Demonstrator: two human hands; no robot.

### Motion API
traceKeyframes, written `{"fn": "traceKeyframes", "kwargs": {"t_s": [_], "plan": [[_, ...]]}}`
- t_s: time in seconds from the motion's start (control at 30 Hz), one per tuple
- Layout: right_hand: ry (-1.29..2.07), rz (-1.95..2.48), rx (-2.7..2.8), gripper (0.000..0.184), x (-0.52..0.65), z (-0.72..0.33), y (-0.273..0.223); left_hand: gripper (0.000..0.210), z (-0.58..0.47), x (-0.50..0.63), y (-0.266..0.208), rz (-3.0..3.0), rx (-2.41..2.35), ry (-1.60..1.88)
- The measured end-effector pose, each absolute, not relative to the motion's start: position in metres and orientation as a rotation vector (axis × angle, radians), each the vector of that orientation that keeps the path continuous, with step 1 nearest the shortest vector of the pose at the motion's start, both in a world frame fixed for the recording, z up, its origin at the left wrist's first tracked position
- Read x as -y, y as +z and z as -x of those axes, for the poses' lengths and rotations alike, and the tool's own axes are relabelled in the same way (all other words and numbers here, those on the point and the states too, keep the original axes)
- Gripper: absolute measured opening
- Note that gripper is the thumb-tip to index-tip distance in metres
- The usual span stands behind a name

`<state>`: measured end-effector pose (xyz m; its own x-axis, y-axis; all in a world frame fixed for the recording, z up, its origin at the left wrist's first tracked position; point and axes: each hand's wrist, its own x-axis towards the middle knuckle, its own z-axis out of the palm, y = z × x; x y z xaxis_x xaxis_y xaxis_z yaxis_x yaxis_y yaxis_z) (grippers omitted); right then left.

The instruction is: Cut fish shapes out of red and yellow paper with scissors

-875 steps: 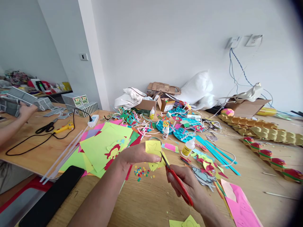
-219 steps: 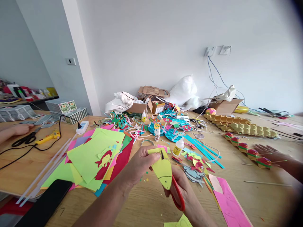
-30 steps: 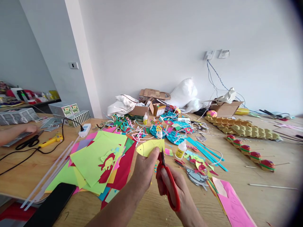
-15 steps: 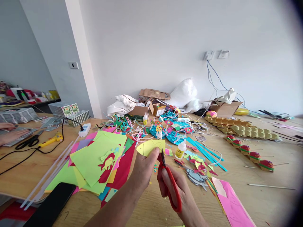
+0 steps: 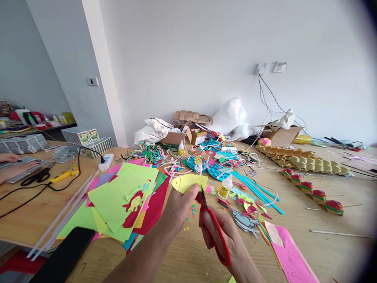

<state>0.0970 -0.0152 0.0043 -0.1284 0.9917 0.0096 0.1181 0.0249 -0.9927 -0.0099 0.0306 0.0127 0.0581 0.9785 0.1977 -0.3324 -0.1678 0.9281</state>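
Observation:
A yellow piece of paper (image 5: 185,182) with a fish drawn on it is pinched in my left hand (image 5: 184,202), thumb on top. Its left end is cut to a rounded fish head. My right hand (image 5: 219,230) grips red-handled scissors (image 5: 219,232), the fingers partly hidden behind the handle. The dark blades point up and away, their tips at the paper's right part beside my left thumb. Just beyond my right hand stands a white glue bottle (image 5: 225,187). To the right lie paper scraps (image 5: 249,204) and a grey-blue paper fish (image 5: 245,221).
Coloured paper sheets (image 5: 118,196) are piled on the left, near a black phone (image 5: 72,251). A yellow glue gun (image 5: 64,174) and black scissors (image 5: 35,177) lie farther left, near another person's hands (image 5: 22,169). Painted egg-carton strips (image 5: 313,190) lie right; cardboard boxes (image 5: 173,137) stand behind.
My right hand and the scissors have shifted slightly right and down. The yellow paper has moved a little to the right and stays in my left hand.

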Motion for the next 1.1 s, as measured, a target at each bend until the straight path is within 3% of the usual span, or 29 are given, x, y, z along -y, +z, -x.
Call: {"fn": "traceKeyframes", "kwargs": {"t_s": [0.63,0.9,1.1], "plan": [[1.258,1.344,1.472,0.054,0.016,-0.103,0.009,0.018,0.017,-0.036,0.015,-1.234,-0.683,1.297],[1.234,1.244,1.522,0.045,0.017,-0.105,0.009,0.016,0.018,-0.033,0.021,-1.285,-0.748,1.295],[1.253,1.270,1.509,0.052,0.016,-0.104,0.010,0.017,0.017,-0.032,0.021,-1.282,-0.753,1.291]]}}
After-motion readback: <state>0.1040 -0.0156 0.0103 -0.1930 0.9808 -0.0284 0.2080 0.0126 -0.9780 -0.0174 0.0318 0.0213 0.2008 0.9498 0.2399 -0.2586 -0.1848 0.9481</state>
